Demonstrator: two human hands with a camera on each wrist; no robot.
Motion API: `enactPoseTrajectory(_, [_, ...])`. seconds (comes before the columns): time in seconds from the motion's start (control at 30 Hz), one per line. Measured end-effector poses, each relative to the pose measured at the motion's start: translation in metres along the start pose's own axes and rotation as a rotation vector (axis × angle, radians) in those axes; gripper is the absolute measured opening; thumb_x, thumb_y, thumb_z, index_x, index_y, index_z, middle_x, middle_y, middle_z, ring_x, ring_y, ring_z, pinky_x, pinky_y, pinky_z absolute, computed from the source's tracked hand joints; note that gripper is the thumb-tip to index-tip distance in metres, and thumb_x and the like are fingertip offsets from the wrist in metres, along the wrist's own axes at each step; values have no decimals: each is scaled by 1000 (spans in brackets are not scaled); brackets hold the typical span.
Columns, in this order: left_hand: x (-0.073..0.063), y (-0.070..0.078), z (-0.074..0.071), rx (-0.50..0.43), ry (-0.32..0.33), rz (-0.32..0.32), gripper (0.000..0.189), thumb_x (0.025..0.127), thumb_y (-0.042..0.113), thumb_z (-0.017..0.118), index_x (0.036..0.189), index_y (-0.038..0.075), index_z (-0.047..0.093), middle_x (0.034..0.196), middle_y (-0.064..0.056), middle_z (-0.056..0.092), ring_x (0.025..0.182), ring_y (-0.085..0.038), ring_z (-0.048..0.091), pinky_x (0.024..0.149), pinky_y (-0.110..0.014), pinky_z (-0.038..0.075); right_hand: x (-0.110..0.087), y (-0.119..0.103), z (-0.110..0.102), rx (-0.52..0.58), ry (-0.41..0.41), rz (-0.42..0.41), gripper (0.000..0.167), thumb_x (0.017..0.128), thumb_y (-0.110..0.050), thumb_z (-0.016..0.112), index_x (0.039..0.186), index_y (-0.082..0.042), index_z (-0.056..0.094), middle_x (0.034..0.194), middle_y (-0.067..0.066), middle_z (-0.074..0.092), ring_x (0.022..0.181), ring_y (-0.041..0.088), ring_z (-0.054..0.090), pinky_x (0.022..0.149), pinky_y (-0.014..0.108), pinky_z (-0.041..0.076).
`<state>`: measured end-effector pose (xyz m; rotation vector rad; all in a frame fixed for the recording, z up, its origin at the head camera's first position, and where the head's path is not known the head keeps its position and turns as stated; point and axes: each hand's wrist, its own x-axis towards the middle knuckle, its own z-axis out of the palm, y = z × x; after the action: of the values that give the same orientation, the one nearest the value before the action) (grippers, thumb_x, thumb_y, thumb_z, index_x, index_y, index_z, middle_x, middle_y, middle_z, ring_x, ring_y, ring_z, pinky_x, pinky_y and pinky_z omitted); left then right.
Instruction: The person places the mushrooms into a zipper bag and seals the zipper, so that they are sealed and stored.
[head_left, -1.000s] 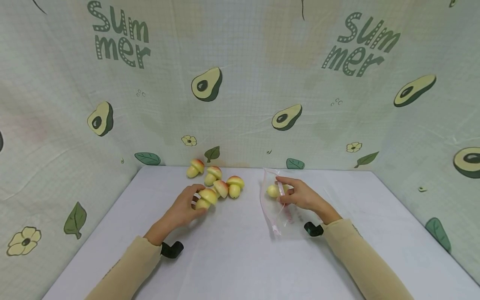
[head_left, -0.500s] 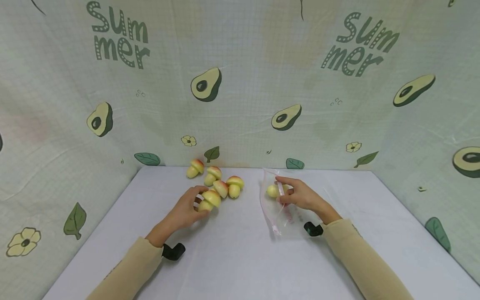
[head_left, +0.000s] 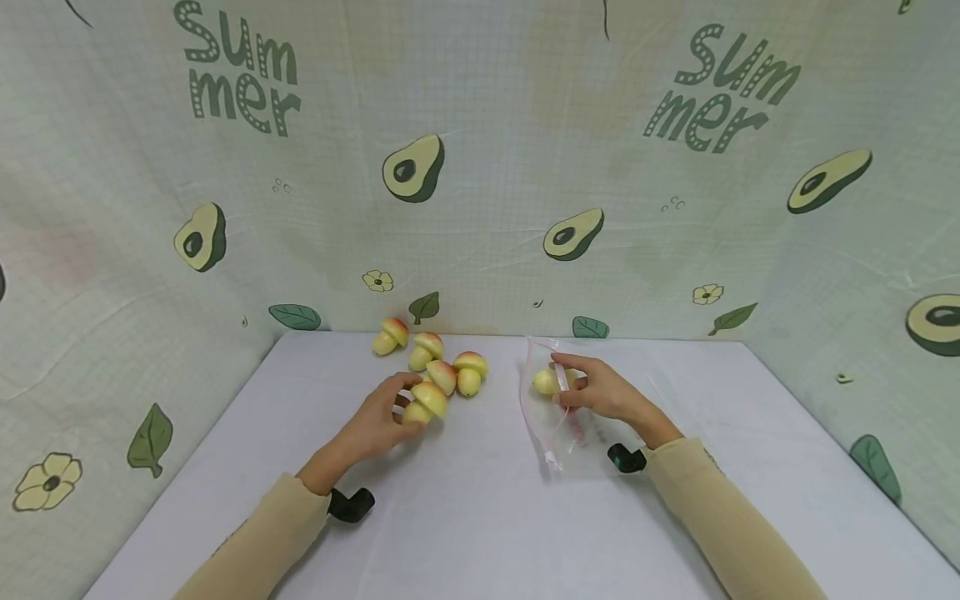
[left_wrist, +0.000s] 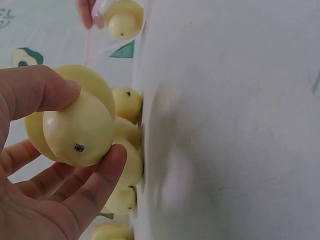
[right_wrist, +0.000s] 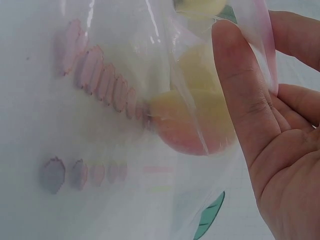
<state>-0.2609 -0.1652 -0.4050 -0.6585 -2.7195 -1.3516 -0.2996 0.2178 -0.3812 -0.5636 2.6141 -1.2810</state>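
Observation:
My left hand [head_left: 378, 421] grips a yellow toy mushroom [head_left: 427, 402] between thumb and fingers. In the left wrist view the pale stem of that mushroom [left_wrist: 80, 127] faces the camera, its wider cap behind. Opposite, my right hand [head_left: 603, 393] pinches the pink-edged opening of a clear zip bag [head_left: 542, 433]. Inside the bag lies another mushroom [head_left: 545, 382], partly hidden behind the fingers. Through the plastic in the right wrist view, a cap [right_wrist: 192, 125] shows red and yellow, beside pink print on the bag.
Several more mushrooms [head_left: 470, 373] with red-tinged caps lie in a group at the back of the white table [head_left: 450, 517], just beyond my left hand. A printed cloth [head_left: 480, 167] rises behind the table and along both sides.
My left hand has moved a little to the right with its mushroom, which now overlaps the nearest mushroom of the group. My right hand and the bag have stayed put.

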Motion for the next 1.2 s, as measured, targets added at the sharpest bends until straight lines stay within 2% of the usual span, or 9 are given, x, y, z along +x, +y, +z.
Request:
enactPoseTrajectory(0.1, [1,1,3,-11,-13,2,61,79,6,72,133,10,43,131,-11,49,104,-26,55,78,-32,50,0,0,0,3,-1,-1,76,83,-14,74,147,-7,35,86,6,69,69,22,64,48,25,32])
enactPoseTrajectory(0.33, [5,5,12,-8,-39,41,58,80,4,71,132,10,46,130,-10,50,102,-24,56,79,-34,49,1,1,0,12,-5,0,76,83,-16,74,147,-8,35,96,9,66,70,25,63,49,26,32])
enactPoseTrajectory(0.67, [23,11,35,-37,-68,110,59,77,2,70,131,6,46,127,-4,52,99,-19,54,75,-29,51,1,2,-1,11,-8,0,76,83,-16,74,148,-8,35,95,8,68,71,26,64,50,26,34])
enactPoseTrajectory(0.9, [37,20,52,-51,-98,117,57,79,3,69,131,7,47,125,-3,53,100,-18,55,77,-30,50,2,1,-1,-4,-7,13,77,82,-19,75,148,-10,36,91,7,68,71,26,64,50,26,33])
enactPoseTrajectory(1.13, [50,31,60,-46,-126,102,58,80,7,68,133,7,47,131,-4,50,107,-22,55,81,-33,49,2,0,-1,3,-5,12,77,82,-18,75,148,-8,35,98,10,66,71,25,64,50,27,34])
enactPoseTrajectory(1.2, [54,32,62,-36,-129,96,58,80,8,68,134,9,47,132,-3,50,107,-21,55,83,-33,49,2,1,-1,2,-7,10,77,82,-19,75,148,-8,35,93,10,67,71,25,64,50,27,33])
